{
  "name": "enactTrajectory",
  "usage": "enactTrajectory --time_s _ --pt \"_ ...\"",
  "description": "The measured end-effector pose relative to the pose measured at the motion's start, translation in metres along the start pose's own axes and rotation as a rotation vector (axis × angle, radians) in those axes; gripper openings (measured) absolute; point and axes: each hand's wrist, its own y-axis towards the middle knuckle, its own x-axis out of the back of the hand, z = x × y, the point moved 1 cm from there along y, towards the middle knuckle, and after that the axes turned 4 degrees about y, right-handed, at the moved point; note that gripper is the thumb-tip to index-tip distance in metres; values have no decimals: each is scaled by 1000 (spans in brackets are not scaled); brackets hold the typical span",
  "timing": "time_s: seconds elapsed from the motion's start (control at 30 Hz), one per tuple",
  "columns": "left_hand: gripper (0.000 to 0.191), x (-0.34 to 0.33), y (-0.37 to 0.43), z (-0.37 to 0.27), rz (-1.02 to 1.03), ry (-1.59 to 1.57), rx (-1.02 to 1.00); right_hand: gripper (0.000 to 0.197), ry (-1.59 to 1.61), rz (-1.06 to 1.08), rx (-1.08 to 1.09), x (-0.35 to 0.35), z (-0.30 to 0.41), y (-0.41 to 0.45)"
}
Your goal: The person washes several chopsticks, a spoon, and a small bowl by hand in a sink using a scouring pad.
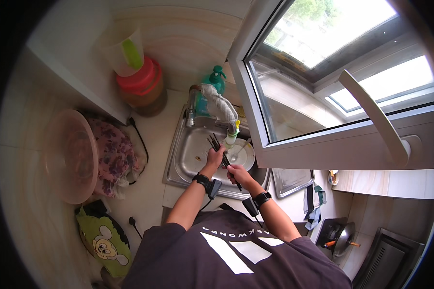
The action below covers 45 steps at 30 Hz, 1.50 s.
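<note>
A bundle of dark chopsticks (225,160) slants across the steel sink (188,148), gripped by both hands. My left hand (215,155) closes around its upper part, close to the faucet's outlet (231,136). Lower down, my right hand (239,174) wraps the other end, whose tips stick out below it. Beneath and beyond the right hand, a white bowl (249,155) with a spoon in it sits in the basin under the outlet. White cloth (218,103) is wrapped around the faucet neck. A brown scrap (198,158) lies near the drain.
Behind the faucet stands a green pump bottle (217,77). An open window sash (332,148) juts over the sink's right side. To the left are a red-lidded container (143,86), a pink plastic basin (90,162) and a black cord (141,133). A metal tray (293,180) lies at right.
</note>
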Motion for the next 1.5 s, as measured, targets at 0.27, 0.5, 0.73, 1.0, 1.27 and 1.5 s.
enactTrajectory --time_s 0.27,0.5,0.73,1.0,1.27,1.5 --pt "30 -1 12 6 -72 -248 2 49 605 -294 110 17 -17 -25" --pt "33 2 14 11 217 -266 15 37 792 -275 254 11 -16 -24" --pt "33 -22 3 5 427 -70 -57 28 349 -78 57 -10 -3 -33" --pt "38 -2 21 31 309 -888 115 25 -61 -321 107 -3 -5 -12" --pt "32 13 32 16 -251 -325 -211 29 -761 -416 462 -21 -8 -9" --pt "17 0 41 35 -86 -444 -90 31 -762 -494 422 -10 -2 -13"
